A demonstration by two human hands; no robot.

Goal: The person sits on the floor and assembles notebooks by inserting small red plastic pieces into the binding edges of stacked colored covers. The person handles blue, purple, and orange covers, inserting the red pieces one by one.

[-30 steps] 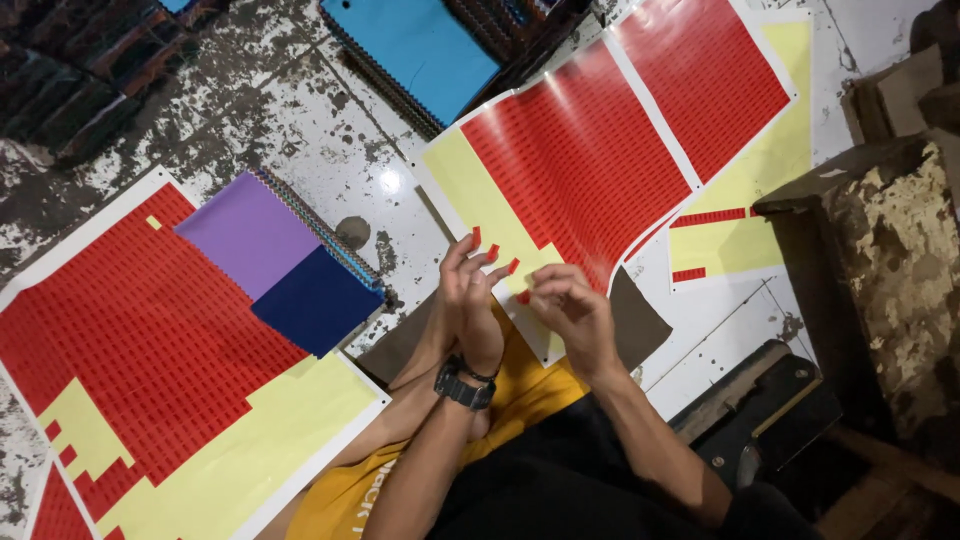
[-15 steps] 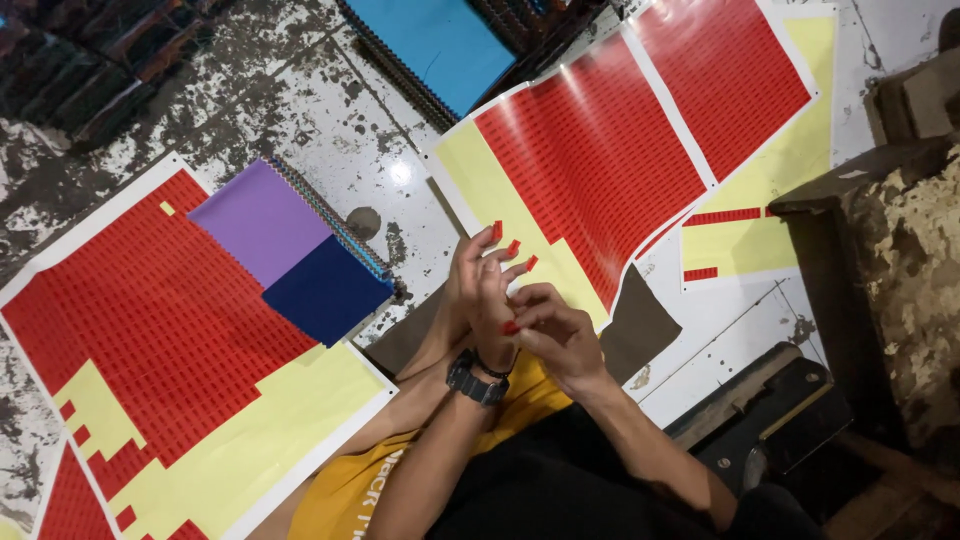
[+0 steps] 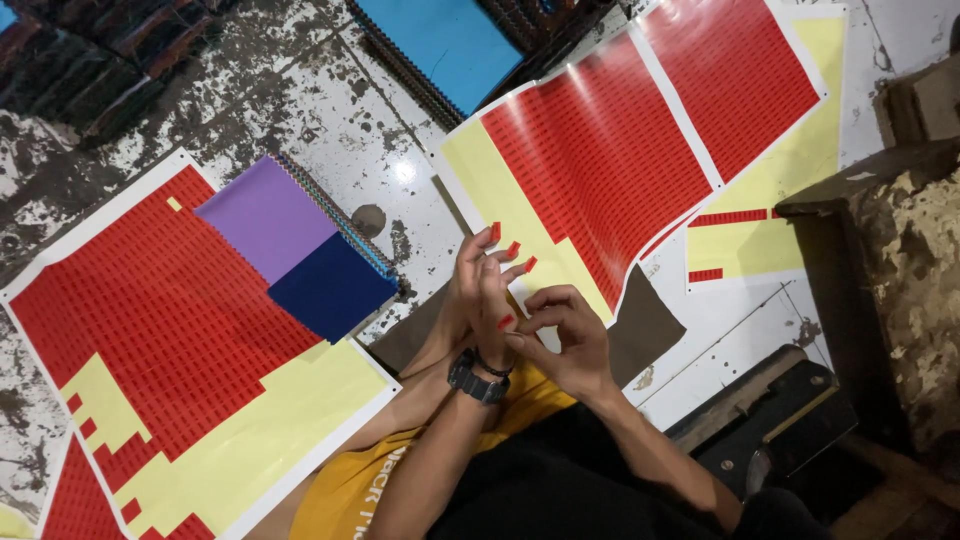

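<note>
My left hand, with a black watch on its wrist, is raised with fingers apart. Small red stickers cling to three of its fingertips. My right hand is pressed against it, thumb and forefinger pinched on another small red sticker at the left palm. Just beyond the hands lies a sheet of red stickers on yellow backing, partly peeled along its near edge. A second such sheet lies to the left, with yellow backing bare at its near end.
A purple notebook and a navy one lie on the left sheet. A blue notebook lies farther off. A third sticker sheet is at the upper right, beside a worn wooden block. Brown card lies under the hands.
My right hand has closed in on the left palm and pinched a sticker there. The left fingers stay spread with stickers on their tips. The view has shifted slightly.
</note>
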